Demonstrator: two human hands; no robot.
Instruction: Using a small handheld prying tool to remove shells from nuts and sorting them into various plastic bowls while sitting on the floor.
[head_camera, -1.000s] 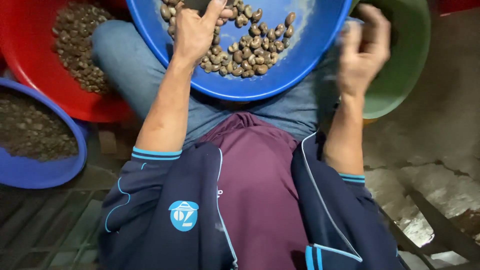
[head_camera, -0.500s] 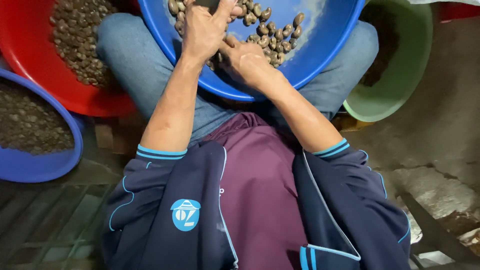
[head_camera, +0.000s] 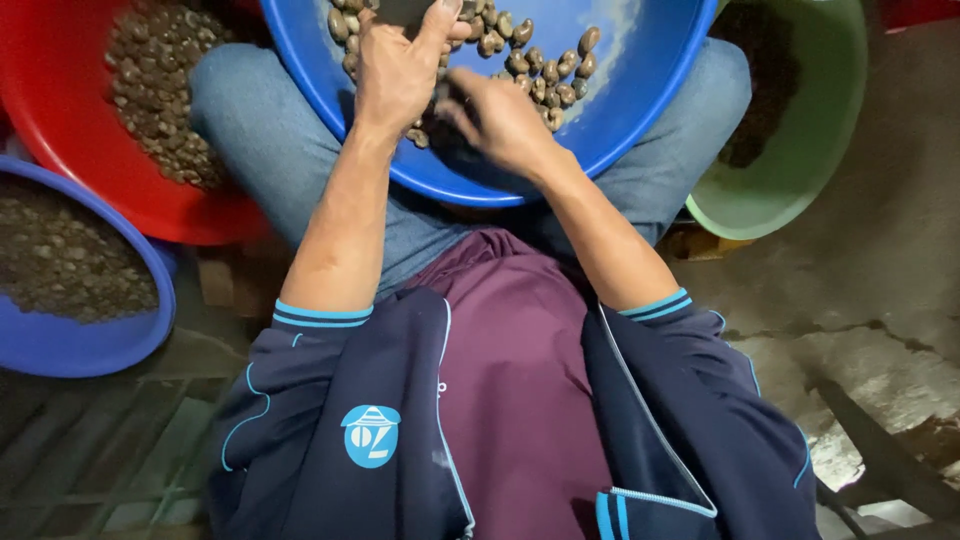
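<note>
A big blue basin (head_camera: 640, 110) rests on my lap, with several brown nuts (head_camera: 545, 70) piled at its far side. My left hand (head_camera: 400, 70) is over the basin's left half. Its fingers are closed around a dark object (head_camera: 405, 10) that is cut off by the top edge. My right hand (head_camera: 495, 115) lies just right of it, knuckles up, with fingers curled down into the nuts. Shadow hides whether it grips one. The two hands almost touch.
A red basin (head_camera: 70, 120) of brown nuts stands at the upper left. Below it is a second blue basin (head_camera: 100, 345) with darker bits. A green basin (head_camera: 810, 150) holding dark material sits at the right. Cracked concrete floor (head_camera: 860, 330) lies to the right, and a grate at the lower left.
My right hand swung in from over the green basin to the blue basin, beside my left hand. My left hand has stayed over the nuts.
</note>
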